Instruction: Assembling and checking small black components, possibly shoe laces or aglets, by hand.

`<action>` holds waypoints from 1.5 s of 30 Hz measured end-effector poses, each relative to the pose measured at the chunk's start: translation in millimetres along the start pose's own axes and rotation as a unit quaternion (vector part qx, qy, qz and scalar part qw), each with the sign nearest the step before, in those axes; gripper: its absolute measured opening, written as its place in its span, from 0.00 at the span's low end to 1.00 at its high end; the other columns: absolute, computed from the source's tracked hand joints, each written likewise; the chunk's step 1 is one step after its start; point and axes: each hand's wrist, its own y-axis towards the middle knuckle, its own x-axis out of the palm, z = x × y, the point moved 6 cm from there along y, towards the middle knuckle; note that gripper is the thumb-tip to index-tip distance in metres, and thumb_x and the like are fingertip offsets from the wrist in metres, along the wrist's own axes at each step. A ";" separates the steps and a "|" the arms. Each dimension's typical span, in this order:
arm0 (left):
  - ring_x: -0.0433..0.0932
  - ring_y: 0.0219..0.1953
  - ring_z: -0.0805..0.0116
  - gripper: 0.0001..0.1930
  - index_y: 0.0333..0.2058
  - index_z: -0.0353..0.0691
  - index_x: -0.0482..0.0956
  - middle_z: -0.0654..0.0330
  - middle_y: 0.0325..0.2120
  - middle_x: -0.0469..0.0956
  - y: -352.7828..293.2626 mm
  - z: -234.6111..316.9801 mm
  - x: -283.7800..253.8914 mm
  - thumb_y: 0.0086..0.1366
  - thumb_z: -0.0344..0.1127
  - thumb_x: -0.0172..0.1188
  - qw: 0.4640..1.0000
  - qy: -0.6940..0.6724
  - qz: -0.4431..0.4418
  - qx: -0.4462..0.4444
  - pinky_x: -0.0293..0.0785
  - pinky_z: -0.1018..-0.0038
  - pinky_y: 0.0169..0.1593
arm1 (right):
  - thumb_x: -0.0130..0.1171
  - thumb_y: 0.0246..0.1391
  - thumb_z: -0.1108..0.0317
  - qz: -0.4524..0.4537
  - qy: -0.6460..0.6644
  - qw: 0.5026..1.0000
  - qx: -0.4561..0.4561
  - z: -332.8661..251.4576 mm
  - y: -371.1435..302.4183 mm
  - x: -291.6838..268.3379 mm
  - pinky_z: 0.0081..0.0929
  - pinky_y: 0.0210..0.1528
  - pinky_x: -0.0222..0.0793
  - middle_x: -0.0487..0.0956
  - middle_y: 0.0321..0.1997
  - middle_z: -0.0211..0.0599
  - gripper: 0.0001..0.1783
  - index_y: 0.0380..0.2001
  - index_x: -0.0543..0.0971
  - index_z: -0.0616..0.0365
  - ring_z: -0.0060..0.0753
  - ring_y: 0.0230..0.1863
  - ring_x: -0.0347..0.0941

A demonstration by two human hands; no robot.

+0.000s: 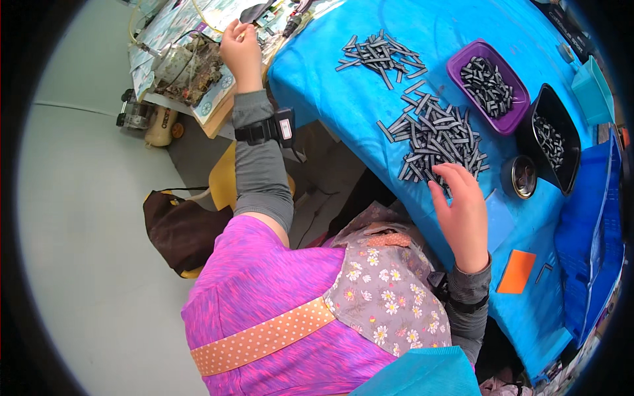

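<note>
My left hand (242,58) is raised at the cluttered side table, beside a grimy metal machine part (191,66). Its fingers are curled together; whatever they hold, if anything, is too small to make out. At the near edge of a large pile of short dark-grey ribbed strips (442,132), my right hand (460,214) hovers with thumb and forefinger apart. No strip shows clearly in its grasp. A smaller pile of similar strips (382,56) lies farther off on the blue table cover (310,66).
Right of the piles stand a purple basket (520,117) and a black bin (569,173), both holding small dark pieces. A round tin (512,177), an orange card (516,272) and a hex key (543,272) lie nearer. A blue plastic sheet (584,231) edges the right side.
</note>
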 end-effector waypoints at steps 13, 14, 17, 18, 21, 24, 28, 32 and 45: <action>0.80 0.46 0.63 0.26 0.58 0.30 0.70 0.53 0.50 0.77 -13.5 26.3 -14.3 0.68 0.42 0.59 0.903 -0.322 -0.159 -0.235 0.79 0.74 0.43 | 0.62 0.50 0.75 -0.004 0.002 1.000 -0.006 2.4 -0.2 1.1 0.40 0.47 0.70 0.79 0.43 0.45 0.12 0.40 0.78 0.63 0.52 0.45 0.75; 0.78 0.50 0.60 0.31 0.60 0.32 0.68 0.55 0.54 0.75 -24.0 54.6 -14.8 0.69 0.51 0.56 0.845 -0.425 -0.227 -0.231 0.78 0.73 0.45 | 0.62 0.50 0.75 -0.003 0.006 1.000 -0.002 4.4 0.7 2.1 0.40 0.47 0.70 0.79 0.43 0.45 0.12 0.40 0.78 0.63 0.52 0.45 0.74; 0.77 0.50 0.55 0.53 0.65 0.32 0.60 0.49 0.62 0.67 -60.1 97.9 -13.8 0.57 0.77 0.48 0.574 -0.678 -0.397 -0.231 0.79 0.67 0.46 | 0.62 0.50 0.76 -0.022 0.010 1.000 -0.005 1.2 3.4 6.6 0.39 0.47 0.70 0.79 0.43 0.45 0.12 0.40 0.78 0.63 0.52 0.45 0.75; 0.78 0.48 0.54 0.58 0.64 0.32 0.61 0.48 0.59 0.70 -71.1 108.3 -20.2 0.52 0.81 0.46 0.529 -0.713 -0.405 -0.217 0.78 0.68 0.41 | 0.62 0.50 0.76 -0.026 0.018 0.999 -0.018 0.0 3.1 8.8 0.39 0.47 0.70 0.79 0.43 0.45 0.12 0.40 0.78 0.63 0.52 0.45 0.75; 0.79 0.43 0.55 0.61 0.64 0.32 0.63 0.48 0.55 0.74 -84.2 128.9 -27.9 0.48 0.85 0.43 0.549 -0.697 -0.435 -0.157 0.76 0.70 0.35 | 0.62 0.51 0.76 -0.022 0.008 1.000 -0.021 -4.2 1.9 6.5 0.37 0.48 0.70 0.79 0.43 0.45 0.12 0.40 0.78 0.63 0.49 0.46 0.75; 0.79 0.38 0.56 0.62 0.61 0.31 0.66 0.48 0.51 0.76 -88.0 142.2 -35.7 0.45 0.86 0.42 0.532 -0.705 -0.454 -0.119 0.74 0.70 0.32 | 0.62 0.51 0.76 -0.033 0.007 0.999 -0.009 -5.7 -1.0 6.6 0.37 0.49 0.70 0.79 0.44 0.44 0.12 0.41 0.78 0.63 0.49 0.46 0.75; 0.79 0.37 0.53 0.62 0.57 0.30 0.70 0.46 0.46 0.77 -86.8 152.1 -47.4 0.43 0.87 0.42 0.533 -0.704 -0.455 -0.119 0.75 0.69 0.31 | 0.62 0.51 0.76 -0.042 0.003 0.999 -0.009 -7.3 -2.0 7.9 0.36 0.49 0.70 0.79 0.44 0.44 0.13 0.41 0.78 0.63 0.49 0.46 0.75; 0.80 0.33 0.62 0.43 0.49 0.30 0.76 0.50 0.39 0.80 -63.9 131.0 -64.9 0.55 0.72 0.55 0.718 -0.560 -0.398 -0.114 0.76 0.72 0.33 | 0.62 0.51 0.76 -0.042 0.003 0.999 -0.016 -8.0 -3.9 7.2 0.37 0.48 0.70 0.79 0.43 0.44 0.13 0.42 0.78 0.62 0.49 0.46 0.75; 0.82 0.34 0.54 0.17 0.38 0.35 0.84 0.48 0.32 0.82 -31.7 -71.7 -32.3 0.54 0.42 0.67 0.969 0.158 -0.178 -0.062 0.76 0.64 0.40 | 0.62 0.51 0.74 -0.071 -0.017 0.997 -0.030 -9.8 -8.0 10.8 0.40 0.48 0.70 0.79 0.44 0.44 0.13 0.41 0.78 0.62 0.50 0.46 0.75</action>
